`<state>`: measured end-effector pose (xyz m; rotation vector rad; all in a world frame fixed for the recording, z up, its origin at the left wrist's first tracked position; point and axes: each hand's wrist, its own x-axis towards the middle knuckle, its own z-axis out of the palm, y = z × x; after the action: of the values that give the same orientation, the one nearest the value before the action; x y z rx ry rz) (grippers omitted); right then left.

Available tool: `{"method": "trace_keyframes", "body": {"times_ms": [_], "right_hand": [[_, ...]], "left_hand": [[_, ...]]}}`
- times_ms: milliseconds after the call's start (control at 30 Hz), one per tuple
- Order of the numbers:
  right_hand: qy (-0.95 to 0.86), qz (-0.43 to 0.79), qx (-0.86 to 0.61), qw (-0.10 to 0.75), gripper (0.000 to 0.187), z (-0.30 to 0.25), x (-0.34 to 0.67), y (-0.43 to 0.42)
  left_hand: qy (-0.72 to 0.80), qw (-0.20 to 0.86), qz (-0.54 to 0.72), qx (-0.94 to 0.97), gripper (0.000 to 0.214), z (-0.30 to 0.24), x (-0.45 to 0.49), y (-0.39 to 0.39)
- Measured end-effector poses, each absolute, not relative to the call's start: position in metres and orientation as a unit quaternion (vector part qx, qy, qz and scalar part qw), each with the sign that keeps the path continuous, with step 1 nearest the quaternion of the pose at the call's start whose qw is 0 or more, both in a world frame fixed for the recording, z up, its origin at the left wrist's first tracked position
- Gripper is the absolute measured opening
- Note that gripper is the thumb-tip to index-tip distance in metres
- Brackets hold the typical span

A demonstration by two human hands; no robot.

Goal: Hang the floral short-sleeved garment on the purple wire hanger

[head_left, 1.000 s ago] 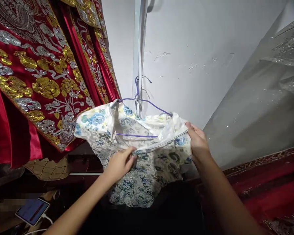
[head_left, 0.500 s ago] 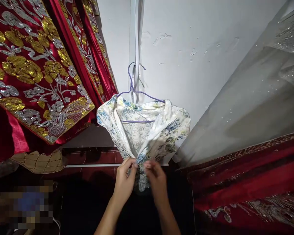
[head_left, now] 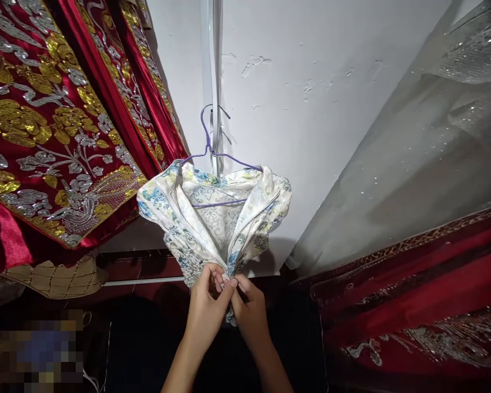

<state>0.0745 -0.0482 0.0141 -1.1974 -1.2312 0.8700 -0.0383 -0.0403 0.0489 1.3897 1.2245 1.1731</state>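
A white garment with blue and yellow flowers (head_left: 213, 213) hangs on a purple wire hanger (head_left: 213, 155), whose hook sits high against the white wall. My left hand (head_left: 207, 308) and my right hand (head_left: 249, 311) meet at the garment's front, just below the neckline. The fingers of both hands pinch the two front edges together at one spot. The cloth below my hands is mostly hidden behind them.
Red robes with gold and silver embroidery (head_left: 53, 125) hang at the left. A grey sparkly fabric (head_left: 413, 164) drapes at the right above a red embroidered cloth (head_left: 413, 295). A white pipe (head_left: 210, 82) runs up the wall. The floor below is dark.
My hands came in from the garment's spread sides and now pinch its front edges together at the middle. The garment hangs narrower on the hanger.
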Motion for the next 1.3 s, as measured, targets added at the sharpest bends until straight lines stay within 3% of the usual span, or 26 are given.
{"method": "trace_keyframes", "body": {"times_ms": [167,333,533,700,833,933,1133,1300], "right_hand": [[-0.551,0.378,-0.488,0.561,0.035,0.014,0.085,-0.045],[-0.561,0.375,-0.483,0.558,0.029,0.012,0.083,-0.043],[-0.584,0.329,-0.485,0.562,0.024,0.016,0.083,-0.046],[-0.634,0.26,-0.488,0.54,0.022,0.028,0.092,-0.044],[-0.673,0.223,-0.464,0.532,0.024,0.035,0.11,-0.038],[-0.702,0.209,-0.447,0.514,0.022,0.03,0.125,-0.035],[-0.724,0.205,-0.461,0.471,0.023,0.005,0.141,-0.031],[-0.685,0.204,-0.479,0.51,0.016,0.062,0.136,-0.017]], "left_hand": [[0.478,0.46,0.469,0.582,0.025,0.054,-0.037,-0.039],[0.471,0.487,0.452,0.58,0.031,0.058,-0.046,-0.044],[0.398,0.66,0.473,0.427,0.036,0.071,-0.047,-0.035],[0.268,0.704,0.595,0.281,0.021,0.153,-0.053,0.009],[0.188,0.732,0.605,0.25,0.029,0.227,-0.059,0.038],[0.175,0.721,0.615,0.268,0.032,0.247,-0.061,0.044],[0.207,0.624,0.63,0.413,0.019,0.23,-0.065,0.044],[0.239,0.528,0.606,0.545,0.019,0.21,-0.056,0.041]]}}
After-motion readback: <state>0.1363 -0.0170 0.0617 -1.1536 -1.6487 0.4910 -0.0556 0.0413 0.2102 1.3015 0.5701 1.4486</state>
